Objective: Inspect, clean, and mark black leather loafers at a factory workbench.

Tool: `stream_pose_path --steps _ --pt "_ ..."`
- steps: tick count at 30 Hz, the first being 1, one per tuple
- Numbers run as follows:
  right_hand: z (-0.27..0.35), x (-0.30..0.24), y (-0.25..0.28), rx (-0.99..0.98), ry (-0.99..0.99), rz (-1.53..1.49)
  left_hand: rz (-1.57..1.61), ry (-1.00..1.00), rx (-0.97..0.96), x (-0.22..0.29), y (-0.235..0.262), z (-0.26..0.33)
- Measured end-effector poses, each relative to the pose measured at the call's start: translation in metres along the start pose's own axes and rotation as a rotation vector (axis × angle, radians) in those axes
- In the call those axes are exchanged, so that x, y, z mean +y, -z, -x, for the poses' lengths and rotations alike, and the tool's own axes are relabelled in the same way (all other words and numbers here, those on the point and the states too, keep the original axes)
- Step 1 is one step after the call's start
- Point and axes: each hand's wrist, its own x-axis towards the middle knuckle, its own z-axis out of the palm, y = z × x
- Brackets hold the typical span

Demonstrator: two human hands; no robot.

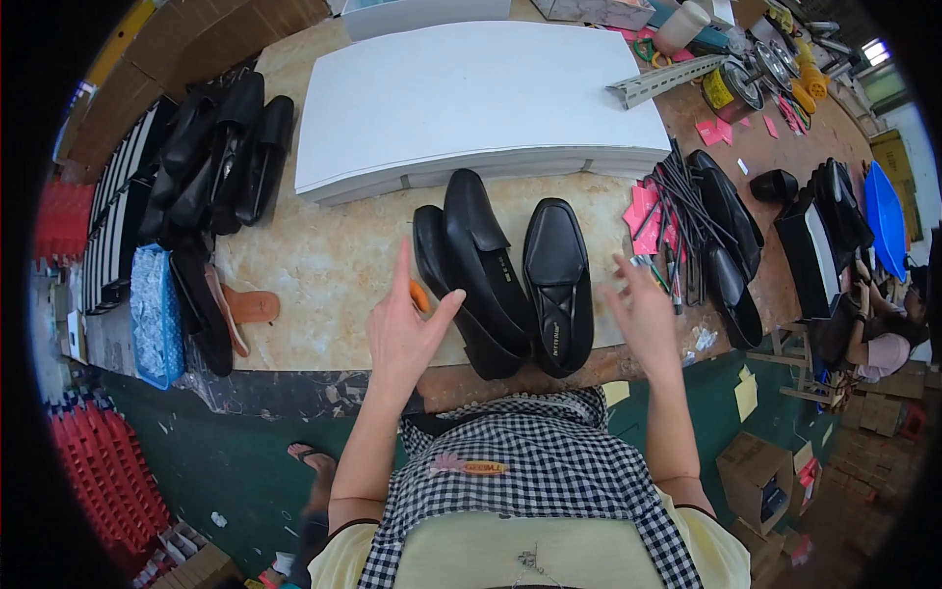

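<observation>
Three black leather shoes stand close together on the table in front of me. The right one (557, 250) is upright, its insole showing. Of the other two, the middle shoe (476, 221) leans over and partly covers the left shoe (429, 240). My left hand (404, 336) is beside the left shoe, index finger stretched out and thumb apart. An orange thing (420, 296) shows between that thumb and finger; whether it is gripped I cannot make out. Right of the upright shoe, my right hand (645, 316) hovers with fingers spread, holding nothing.
A thick stack of white sheets (481, 93) lies behind the shoes. More black shoes (221, 147) are piled at left, near a blue basket (157, 314). Black sticks (684, 201), pink paper pieces and other shoes (726, 245) lie at right. A co-worker (878, 339) sits at far right.
</observation>
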Motion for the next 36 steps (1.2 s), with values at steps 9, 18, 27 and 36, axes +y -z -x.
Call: stream_pose_path --steps 9,18,27,36 --pt "0.008 0.017 -0.039 -0.104 -0.131 -0.1 -0.405 -0.11 0.044 0.022 0.006 -0.022" --pt "0.009 0.02 -0.024 -0.152 -0.167 -0.075 -0.139 -0.091 -0.01 -0.013 0.008 -0.033" --pt "0.032 0.095 0.04 0.29 -0.291 0.164 -0.116 0.26 0.042 -0.137 0.062 0.037" --pt "0.026 0.126 0.027 0.192 -0.394 0.382 -0.161 -0.301 0.126 -0.006 0.004 0.003"
